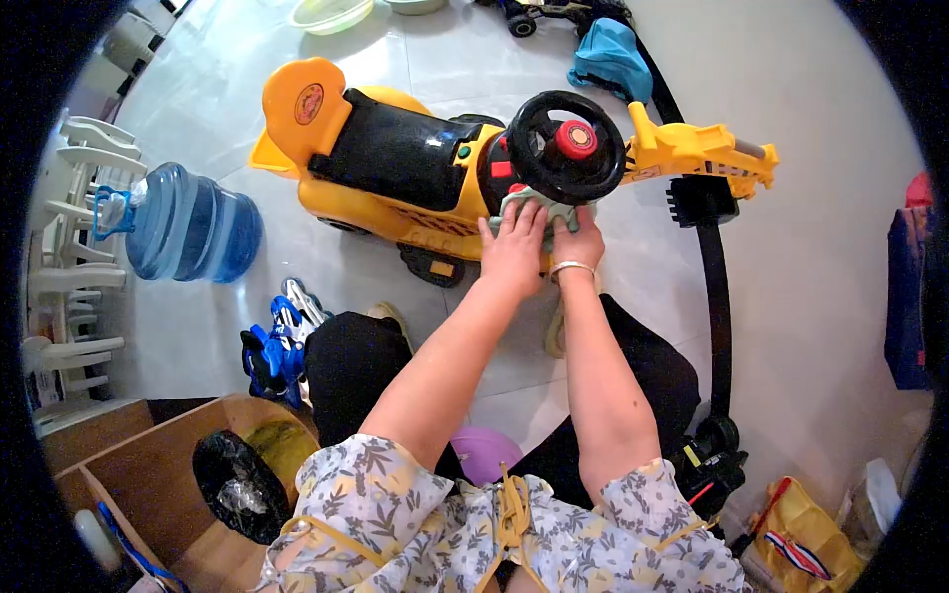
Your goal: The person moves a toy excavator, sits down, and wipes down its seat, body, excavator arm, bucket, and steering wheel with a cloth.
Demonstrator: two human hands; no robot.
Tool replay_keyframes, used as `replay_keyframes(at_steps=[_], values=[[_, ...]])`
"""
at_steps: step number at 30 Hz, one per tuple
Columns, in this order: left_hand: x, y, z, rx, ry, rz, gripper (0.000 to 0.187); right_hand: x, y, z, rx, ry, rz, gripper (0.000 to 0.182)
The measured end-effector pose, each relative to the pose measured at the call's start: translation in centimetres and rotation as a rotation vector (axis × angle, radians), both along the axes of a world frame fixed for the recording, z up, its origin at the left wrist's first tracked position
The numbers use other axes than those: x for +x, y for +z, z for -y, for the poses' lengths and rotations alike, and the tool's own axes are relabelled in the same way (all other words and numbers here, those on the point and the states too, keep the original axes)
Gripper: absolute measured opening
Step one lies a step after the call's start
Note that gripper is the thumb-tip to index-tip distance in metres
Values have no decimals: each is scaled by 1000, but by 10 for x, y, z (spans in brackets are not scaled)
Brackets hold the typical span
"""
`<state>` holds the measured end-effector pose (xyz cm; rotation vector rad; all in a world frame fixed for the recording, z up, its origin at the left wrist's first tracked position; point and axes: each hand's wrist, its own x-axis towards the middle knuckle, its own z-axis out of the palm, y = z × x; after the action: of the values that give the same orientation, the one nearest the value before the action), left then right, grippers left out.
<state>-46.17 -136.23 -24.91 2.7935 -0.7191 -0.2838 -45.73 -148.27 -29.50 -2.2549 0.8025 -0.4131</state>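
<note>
A yellow ride-on toy excavator (390, 208) with a black seat and a black steering wheel (567, 146) stands on the floor before me. Just below the wheel, a pale green cloth (561, 211) lies against the toy's front. My left hand (514, 245) rests on the cloth's left side, fingers stretched out and spread. Close beside it, my right hand (579, 239), with a bracelet at the wrist, is closed on the cloth; its fingertips are partly hidden. The yellow digger arm (697, 153) extends to the right.
A blue water jug (193, 225) lies at left by white railings (79, 277). Blue inline skates (282, 341) and a wooden box (148, 465) are nearer. A turquoise bag (610, 59) sits by the wall. A purple stool (484, 453) shows between my legs.
</note>
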Motion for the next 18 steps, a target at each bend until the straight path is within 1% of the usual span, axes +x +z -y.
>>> replay_keyframes(at_steps=[4,6,10,13,16,18], values=[[2,-5,5,48,9,-1,86,1,3,-2,-9,-3,55,49],[3,-13,6,84,16,132,89,2,8,-4,-34,-8,-52,51],[9,-16,6,76,16,129,89,7,1,-1,-41,3,-5,54],[8,-11,3,57,1,74,88,4,0,-1,-32,-6,13,53],[10,-14,5,74,11,104,86,8,2,-3,-56,6,41,51],[8,-13,6,12,57,121,87,7,4,-7,-34,3,70,49]])
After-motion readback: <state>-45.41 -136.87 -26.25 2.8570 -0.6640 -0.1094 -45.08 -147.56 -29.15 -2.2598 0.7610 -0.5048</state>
